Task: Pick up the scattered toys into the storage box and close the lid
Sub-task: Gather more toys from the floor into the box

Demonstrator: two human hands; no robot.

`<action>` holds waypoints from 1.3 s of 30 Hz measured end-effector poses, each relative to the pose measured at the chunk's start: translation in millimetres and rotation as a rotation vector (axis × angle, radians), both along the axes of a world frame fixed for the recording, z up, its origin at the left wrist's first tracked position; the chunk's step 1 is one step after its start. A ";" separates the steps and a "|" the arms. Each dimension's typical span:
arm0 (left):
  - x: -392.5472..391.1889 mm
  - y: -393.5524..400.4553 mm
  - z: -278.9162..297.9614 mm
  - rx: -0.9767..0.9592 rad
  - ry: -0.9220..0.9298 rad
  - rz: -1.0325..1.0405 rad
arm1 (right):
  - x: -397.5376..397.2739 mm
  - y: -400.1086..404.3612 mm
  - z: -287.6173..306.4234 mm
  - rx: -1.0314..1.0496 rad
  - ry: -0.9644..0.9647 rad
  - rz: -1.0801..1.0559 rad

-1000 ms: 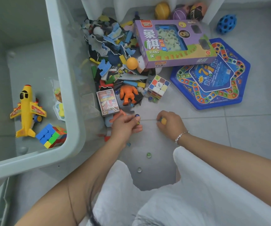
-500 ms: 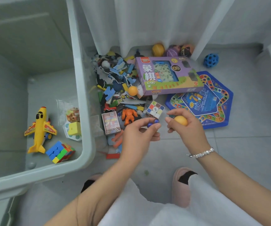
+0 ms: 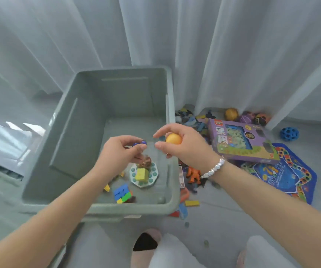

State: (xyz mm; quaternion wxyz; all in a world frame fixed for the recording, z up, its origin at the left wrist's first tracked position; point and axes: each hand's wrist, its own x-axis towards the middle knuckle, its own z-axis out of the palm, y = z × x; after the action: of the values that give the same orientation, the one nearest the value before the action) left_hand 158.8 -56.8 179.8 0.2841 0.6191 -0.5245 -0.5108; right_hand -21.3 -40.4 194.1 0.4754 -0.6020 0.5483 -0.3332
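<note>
Fingers of both hands now hold their finds above the open storage box [image 3: 172,113] instead of over the floor.
The left hand [image 3: 120,154] pinches blue marbles [image 3: 140,143] at its fingertips; the right hand [image 3: 182,146] cups the orange ball [image 3: 173,138], near the box's right rim.

A grey-green storage box [image 3: 74,144] of smooth, matt plastic stands before sheer white cloth curtains [image 3: 204,45], their folds soft and slightly translucent. A matt orange ball [image 3: 173,138], smooth like plastic, sits in the right hand [image 3: 184,146], whose wrist carries a shiny, pearly bead bracelet [image 3: 214,168]; glossy blue marbles [image 3: 140,143] gleam between the fingers [image 3: 136,147] of the left hand [image 3: 121,153]. On the smooth pale floor [image 3: 233,219] lie a purple printed cardboard game box [image 3: 240,142], a glossy blue game board [image 3: 283,175] and a perforated blue ball [image 3: 289,134] that looks rubbery
</note>
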 end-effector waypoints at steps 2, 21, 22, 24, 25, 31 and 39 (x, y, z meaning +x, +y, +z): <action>28.6 -18.0 -30.8 0.088 -0.090 -0.078 | 37.1 -20.4 -14.2 0.015 0.188 0.095; 100.3 -75.3 -178.8 0.475 -0.460 -0.293 | 138.7 -83.7 -194.7 0.591 0.611 0.187; 100.6 -75.0 -177.8 0.464 -0.459 -0.295 | 137.8 -83.9 -195.5 0.604 0.554 0.148; 100.7 -76.0 -174.8 0.425 -0.481 -0.301 | 134.9 -85.9 -197.6 0.589 0.512 0.087; 100.9 -76.4 -172.3 0.405 -0.488 -0.297 | 134.5 -87.0 -196.8 0.581 0.479 0.052; 98.7 -70.8 -141.9 0.252 -0.569 -0.329 | 132.9 -83.9 -182.1 0.581 0.328 -0.050; 73.7 -43.7 -64.9 0.006 -0.558 -0.291 | 104.8 -62.8 -80.3 0.350 0.137 -0.072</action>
State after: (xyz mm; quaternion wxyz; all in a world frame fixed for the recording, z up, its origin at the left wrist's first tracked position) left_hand 232.5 -100.5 114.9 0.0512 0.6547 -0.6637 -0.3580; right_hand 83.5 -103.2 113.8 0.5220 -0.5116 0.6501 -0.2077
